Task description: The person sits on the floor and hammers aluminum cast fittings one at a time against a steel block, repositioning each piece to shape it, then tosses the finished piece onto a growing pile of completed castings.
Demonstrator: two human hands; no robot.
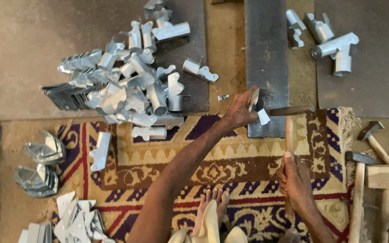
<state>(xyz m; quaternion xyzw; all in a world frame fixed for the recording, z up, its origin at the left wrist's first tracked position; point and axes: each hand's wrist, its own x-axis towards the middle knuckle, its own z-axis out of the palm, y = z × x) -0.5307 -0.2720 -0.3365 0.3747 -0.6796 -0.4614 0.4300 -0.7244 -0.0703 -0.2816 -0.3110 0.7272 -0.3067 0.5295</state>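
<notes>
The left hand (241,110) is closed around a small bent piece of silver sheet metal (260,110), pressing it onto the near end of a long dark steel slab (266,54) that lies on the floor ahead of the person. The piece is folded, with a pale flat tab projecting from under the fingers; its full shape is hidden by the hand. The right hand (296,180), nearer the body and well apart from the left, is clenched on the wooden handle of a hammer (289,130), whose dark head extends sideways just beside the held piece. Both forearms reach over a patterned carpet in yellow, purple and red (158,166), and a bare foot (212,202) rests on it between them. To the left lies a heap of finished silver tubular brackets (131,85); a few more brackets (329,42) lie at top right. Flat metal blanks (75,220) are stacked at lower left, and spare wooden-handled hammers (372,144) lie at the right edge
</notes>
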